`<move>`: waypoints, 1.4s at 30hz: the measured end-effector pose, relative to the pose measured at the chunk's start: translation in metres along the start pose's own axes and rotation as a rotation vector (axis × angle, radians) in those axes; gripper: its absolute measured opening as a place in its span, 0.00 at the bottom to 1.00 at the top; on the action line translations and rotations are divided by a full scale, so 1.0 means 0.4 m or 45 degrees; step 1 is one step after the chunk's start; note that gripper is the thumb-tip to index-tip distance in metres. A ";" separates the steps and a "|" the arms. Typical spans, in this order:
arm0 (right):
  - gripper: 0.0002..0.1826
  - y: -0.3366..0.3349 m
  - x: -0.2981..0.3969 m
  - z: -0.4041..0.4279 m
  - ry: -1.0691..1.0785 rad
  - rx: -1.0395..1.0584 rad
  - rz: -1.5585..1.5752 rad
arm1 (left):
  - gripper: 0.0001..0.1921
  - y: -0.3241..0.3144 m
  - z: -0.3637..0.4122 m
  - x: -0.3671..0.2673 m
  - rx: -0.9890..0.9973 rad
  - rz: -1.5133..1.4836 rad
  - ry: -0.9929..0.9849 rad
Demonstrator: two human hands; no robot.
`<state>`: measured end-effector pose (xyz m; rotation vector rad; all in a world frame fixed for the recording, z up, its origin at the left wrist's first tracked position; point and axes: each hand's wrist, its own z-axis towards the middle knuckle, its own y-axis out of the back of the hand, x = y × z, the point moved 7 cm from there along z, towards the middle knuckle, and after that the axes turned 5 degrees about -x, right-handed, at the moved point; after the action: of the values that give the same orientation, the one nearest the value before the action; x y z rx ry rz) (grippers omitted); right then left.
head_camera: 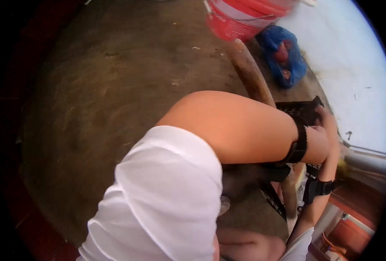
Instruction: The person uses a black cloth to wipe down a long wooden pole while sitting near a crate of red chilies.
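Observation:
My left arm crosses the middle of the view, with a black strap at the wrist. My left hand (316, 138) is bent inward at the right side, its fingers largely hidden. Beside it my right hand (325, 115) reaches up from the lower right, its fingers on the edge of a black lattice-like object (298, 109), perhaps a plastic crate. My forearm hides part of this object. A worn, rounded wooden pole (250, 70) slants down behind my left forearm. Below that arm, another wooden piece (290, 195) stands near a black crate-like lattice (272, 195).
A red plastic bucket (238, 19) bearing writing stands at the top. By the white wall (349, 75) lies a blue plastic bag (284, 58) with reddish contents. Concrete floor (98, 98) spreads to the left. A pale pipe (372, 163) and a reddish container (349, 235) are at lower right.

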<state>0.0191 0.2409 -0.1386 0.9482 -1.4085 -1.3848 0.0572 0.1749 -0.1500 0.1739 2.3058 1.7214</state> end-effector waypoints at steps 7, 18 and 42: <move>0.19 -0.015 -0.003 0.014 -0.163 0.293 0.120 | 0.14 0.009 -0.060 0.005 -0.252 0.054 -0.039; 0.17 -0.084 -0.081 0.046 -0.117 -0.036 -0.017 | 0.22 -0.104 0.084 0.061 0.076 0.030 -0.058; 0.08 -0.085 -0.075 0.020 0.018 -0.155 -0.093 | 0.06 -0.068 0.011 0.069 -0.074 0.038 -0.162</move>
<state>0.0177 0.2695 -0.1747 0.9358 -1.2744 -1.4973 0.0337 0.1780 -0.1809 0.2994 2.1703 1.7365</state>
